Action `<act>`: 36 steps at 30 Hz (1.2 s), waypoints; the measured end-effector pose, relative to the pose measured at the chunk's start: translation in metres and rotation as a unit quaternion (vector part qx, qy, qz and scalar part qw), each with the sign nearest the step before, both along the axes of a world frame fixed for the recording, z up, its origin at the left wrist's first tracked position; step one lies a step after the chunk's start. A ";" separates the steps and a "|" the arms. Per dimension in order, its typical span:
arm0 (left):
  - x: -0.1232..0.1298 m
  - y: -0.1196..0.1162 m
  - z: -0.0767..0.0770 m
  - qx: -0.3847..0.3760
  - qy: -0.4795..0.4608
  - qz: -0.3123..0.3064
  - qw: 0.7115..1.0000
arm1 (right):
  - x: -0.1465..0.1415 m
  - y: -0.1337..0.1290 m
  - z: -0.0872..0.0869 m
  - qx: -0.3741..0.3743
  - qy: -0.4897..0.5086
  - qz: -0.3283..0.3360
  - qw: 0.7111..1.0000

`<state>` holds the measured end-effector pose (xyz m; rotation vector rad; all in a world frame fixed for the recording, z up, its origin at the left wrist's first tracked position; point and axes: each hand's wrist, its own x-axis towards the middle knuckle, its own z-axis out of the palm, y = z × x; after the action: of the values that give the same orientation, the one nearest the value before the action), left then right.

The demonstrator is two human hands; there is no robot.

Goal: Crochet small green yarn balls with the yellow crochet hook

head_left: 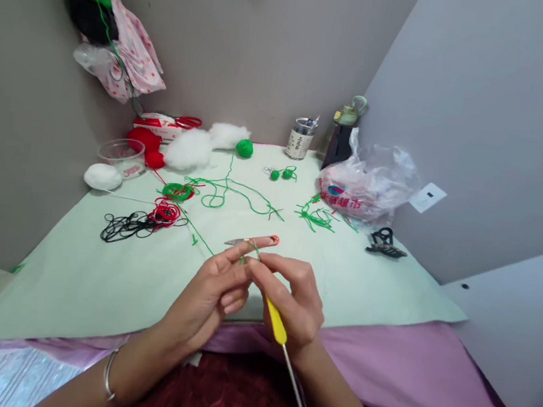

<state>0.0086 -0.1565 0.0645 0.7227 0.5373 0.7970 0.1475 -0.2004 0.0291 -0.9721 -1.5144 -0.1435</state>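
My right hand is closed around a crochet hook with a yellow handle; its bare metal end points down toward my lap. The hook's working tip is hidden at my fingers. My left hand pinches green yarn between thumb and fingers, index finger stretched out with a strand looped over it. Both hands' fingertips meet just above the table's near part. Behind the left index finger lie what look like scissors, with a pointed blade and an orange ring handle, mostly covered. A green strand runs back left from my left hand.
Green yarn strands, black yarn and red yarn lie on the pale tablecloth. White stuffing, a plastic tub, a pen cup, a bottle, a plastic bag and a hair claw stand around.
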 end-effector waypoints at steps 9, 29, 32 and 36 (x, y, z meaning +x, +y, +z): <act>-0.002 0.002 0.001 0.071 0.025 0.052 0.996 | 0.004 0.006 0.013 -0.158 0.298 0.167 0.926; -0.007 -0.002 -0.010 0.262 0.178 0.132 0.939 | 0.008 -0.012 0.017 -0.071 0.057 0.071 0.993; -0.008 -0.002 -0.010 0.266 0.185 0.137 0.936 | 0.009 -0.011 0.017 -0.059 0.029 0.069 0.995; -0.008 -0.001 -0.010 0.259 0.185 0.141 0.937 | 0.009 -0.010 0.017 -0.067 0.049 0.060 0.995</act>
<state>0.0004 -0.1573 0.0549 1.3209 0.7943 1.0958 0.1562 -0.2106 0.0466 -0.9772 -1.5019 0.0915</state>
